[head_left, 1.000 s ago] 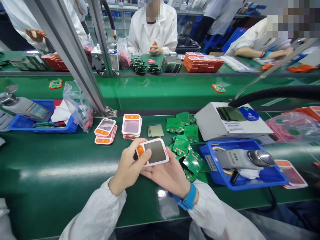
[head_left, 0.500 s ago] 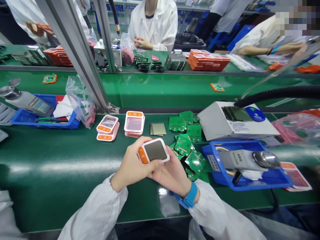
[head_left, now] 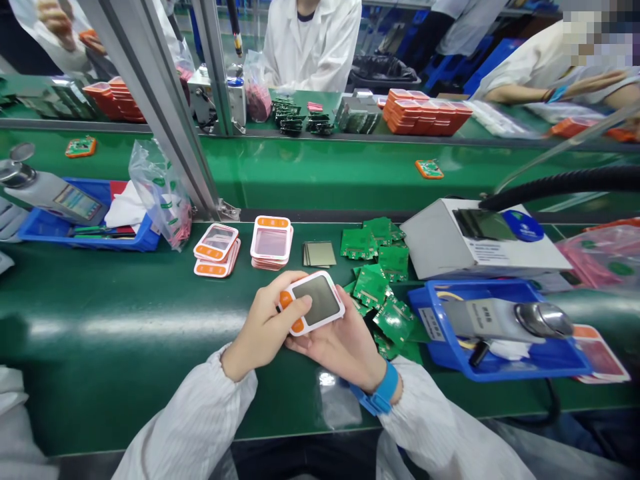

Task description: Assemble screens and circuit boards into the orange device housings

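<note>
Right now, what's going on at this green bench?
A person in a white coat holds a white-and-orange screen frame in both hands above the green bench. The left hand grips its orange end, thumb on the front; the right hand cradles it from beneath. Just beyond lie two stacks of similar frames, a pile of green circuit boards and a blue tray holding a grey tool. Other people sit across the belt.
</note>
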The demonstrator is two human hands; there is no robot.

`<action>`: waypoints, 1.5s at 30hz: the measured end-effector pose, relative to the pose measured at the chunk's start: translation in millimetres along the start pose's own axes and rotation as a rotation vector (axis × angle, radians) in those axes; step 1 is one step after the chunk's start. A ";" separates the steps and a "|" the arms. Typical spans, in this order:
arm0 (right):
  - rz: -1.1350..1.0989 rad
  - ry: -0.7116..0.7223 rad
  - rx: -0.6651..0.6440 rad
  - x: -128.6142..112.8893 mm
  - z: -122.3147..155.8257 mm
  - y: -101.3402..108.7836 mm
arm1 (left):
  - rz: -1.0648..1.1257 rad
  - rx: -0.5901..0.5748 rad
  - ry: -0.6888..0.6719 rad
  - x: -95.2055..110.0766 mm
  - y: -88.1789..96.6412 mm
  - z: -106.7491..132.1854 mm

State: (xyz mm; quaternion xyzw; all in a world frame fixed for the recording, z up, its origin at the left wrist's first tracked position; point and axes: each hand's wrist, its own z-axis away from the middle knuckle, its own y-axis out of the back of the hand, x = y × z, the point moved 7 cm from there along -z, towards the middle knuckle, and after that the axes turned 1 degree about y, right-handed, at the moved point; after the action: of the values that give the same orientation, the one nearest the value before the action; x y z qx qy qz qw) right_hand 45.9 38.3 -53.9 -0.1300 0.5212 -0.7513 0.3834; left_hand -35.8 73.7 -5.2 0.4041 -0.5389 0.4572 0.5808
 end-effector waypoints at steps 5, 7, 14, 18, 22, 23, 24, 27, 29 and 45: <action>-0.006 -0.025 0.062 0.0 1.0 1.5 | 0.021 -0.013 0.008 0.7 -1.1 1.0; -0.006 -0.029 0.049 -0.3 1.8 1.0 | 0.006 -0.019 0.017 1.7 -1.5 2.0; -0.016 -0.013 -0.013 -1.4 3.5 -3.1 | -0.122 0.006 0.013 6.2 -2.1 2.4; -0.005 0.008 -0.021 -2.8 3.6 -4.3 | -0.146 0.018 0.014 6.1 -2.6 0.0; 0.015 0.004 -0.027 -2.4 3.5 -4.3 | -0.135 0.003 0.002 5.3 -3.1 -0.9; 0.019 0.003 -0.029 -2.3 3.5 -4.3 | -0.130 -0.002 -0.004 5.3 -3.3 -0.6; 0.021 0.004 -0.030 -2.2 3.4 -4.2 | -0.126 -0.005 -0.011 5.6 -3.3 -0.2; 0.014 0.007 -0.023 -2.3 3.2 -3.3 | -0.117 -0.003 -0.023 6.6 -3.4 0.9; 0.018 0.013 -0.023 -2.6 3.1 -3.0 | -0.115 0.005 -0.012 6.5 -3.5 1.0; -0.055 -0.007 -0.046 -3.4 4.4 -1.7 | 0.104 -0.107 -0.014 5.4 -5.8 1.9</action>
State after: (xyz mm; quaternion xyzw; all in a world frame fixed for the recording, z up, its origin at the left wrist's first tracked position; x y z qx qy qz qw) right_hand 50.0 38.0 -49.9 -0.1558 0.5331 -0.7489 0.3615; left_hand -30.6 70.9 0.5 0.3470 -0.5870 0.4545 0.5731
